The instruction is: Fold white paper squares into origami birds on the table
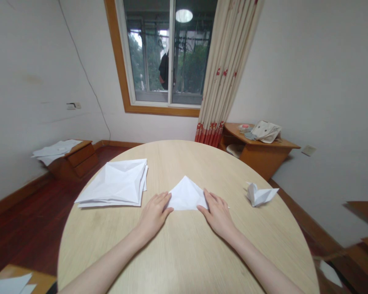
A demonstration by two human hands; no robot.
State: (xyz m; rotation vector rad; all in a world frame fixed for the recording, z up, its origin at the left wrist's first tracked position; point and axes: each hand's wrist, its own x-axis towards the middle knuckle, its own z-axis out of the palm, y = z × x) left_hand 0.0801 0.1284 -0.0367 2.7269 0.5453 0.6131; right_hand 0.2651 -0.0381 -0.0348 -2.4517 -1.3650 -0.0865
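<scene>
A small piece of folded white paper point(186, 195) lies on the round wooden table point(184, 253) in front of me, its peak pointing away and its straight edge towards me. My left hand point(155, 210) holds its left corner, fingers along the slanted side and thumb at the near edge. At the right corner, my right hand point(217, 211) grips it the same way. The fingers cover both corners. Farther right stands a folded paper bird point(260, 195), apart from my hand. Left of my left hand sits a stack of creased white paper sheets point(119, 181).
Beyond the table are a window point(168, 53), a curtain point(223, 69) and a wooden corner desk point(260, 151) bearing a cloth bag point(266, 131). A low drawer cabinet point(79, 159) with papers point(57, 150) stands at the left wall. More paper point(12, 283) lies at the lower left.
</scene>
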